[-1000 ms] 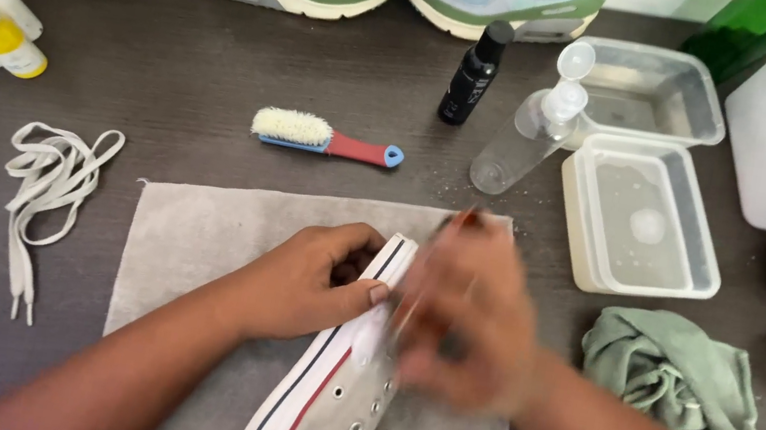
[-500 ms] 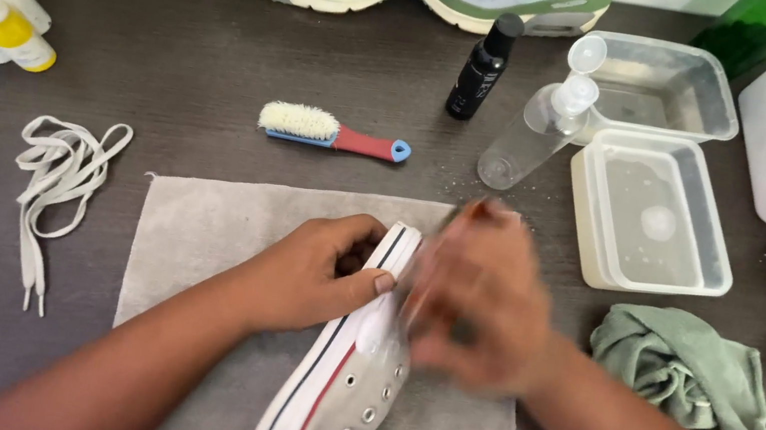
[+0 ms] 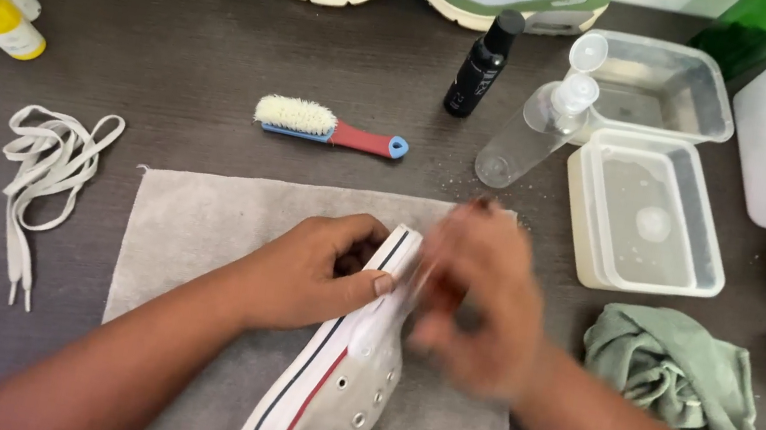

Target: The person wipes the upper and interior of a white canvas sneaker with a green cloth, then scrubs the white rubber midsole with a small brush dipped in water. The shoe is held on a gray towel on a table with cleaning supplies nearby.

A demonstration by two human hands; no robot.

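A white canvas sneaker [image 3: 333, 380] with red and blue sole stripes lies on its side on a grey cloth mat [image 3: 200, 218]. My left hand [image 3: 309, 270] grips the sneaker's toe end and holds it down. My right hand [image 3: 472, 294] is blurred with motion against the toe's right side. It is closed around a small brush whose reddish tip [image 3: 481, 202] pokes out above the fingers.
A white-bristled brush with a red handle [image 3: 327, 128], a black bottle [image 3: 480, 63] and a clear pump bottle [image 3: 532, 131] lie behind the mat. Two water tubs [image 3: 645, 219] and a green rag [image 3: 678, 375] sit right. White laces [image 3: 46, 170] lie left; sneakers at the back.
My right hand keeps moving back and forth in short strokes at the sneaker's toe. My left hand and the sneaker stay nearly still.
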